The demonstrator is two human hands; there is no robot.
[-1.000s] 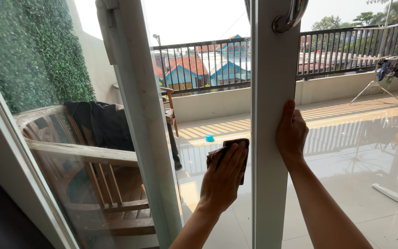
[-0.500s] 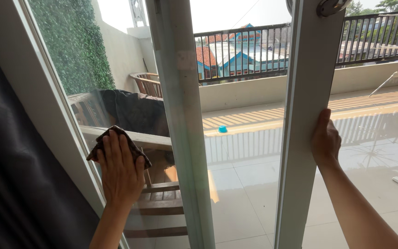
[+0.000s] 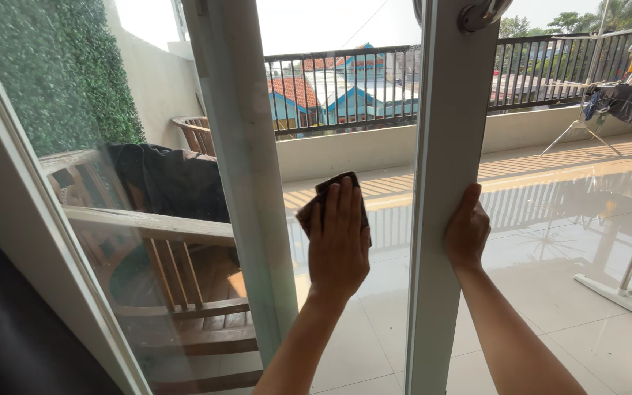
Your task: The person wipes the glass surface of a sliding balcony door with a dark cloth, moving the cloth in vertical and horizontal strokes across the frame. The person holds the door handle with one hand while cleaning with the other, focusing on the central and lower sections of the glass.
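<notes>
Two hands are at a sliding glass door. The left hand [image 3: 339, 245] lies flat, fingers straight and together, pressing a dark brown cloth [image 3: 328, 199] against the glass pane [image 3: 345, 139] — an open palm that spreads pressure over the folded cloth rather than gripping it. The cloth sits under the fingers and upper palm, its edges showing above and to the left of the fingertips, in the pane between the two white uprights.

The right hand [image 3: 467, 232] is curled around the edge of the white door frame [image 3: 444, 183], thumb up along its face, the other fingers hidden behind the edge. In my judgement this hold steadies the door against the push of the wiping hand.

A chrome handle [image 3: 480, 13] is mounted on the same frame, well above the right hand. A second white upright [image 3: 246, 183] stands just left of the cloth.

Beyond the glass: a wooden chair [image 3: 177, 278] with a dark garment [image 3: 170, 181] draped on it, a green hedge wall [image 3: 53, 73], a tiled terrace floor [image 3: 572, 241], a black railing [image 3: 345, 84], and a drying rack [image 3: 612, 99] with clothes — none within reach of either hand.
</notes>
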